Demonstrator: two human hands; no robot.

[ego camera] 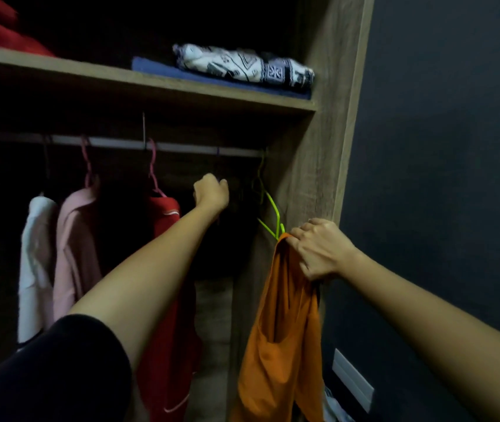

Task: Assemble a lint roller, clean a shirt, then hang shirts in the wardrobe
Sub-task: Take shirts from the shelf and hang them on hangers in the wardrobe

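The right grip [318, 248] pinches the collar of the orange shirt [279, 345] where it sits on the green hanger [270, 205], close against the wardrobe's side panel [318, 162]. The hanger's hook reaches up toward the right end of the rail [181, 146]. The left grip [212, 193] is curled in the dark gap between the red shirt [166, 345] and the green hanger; I cannot tell whether it holds anything. That gap is the widest room along the rail.
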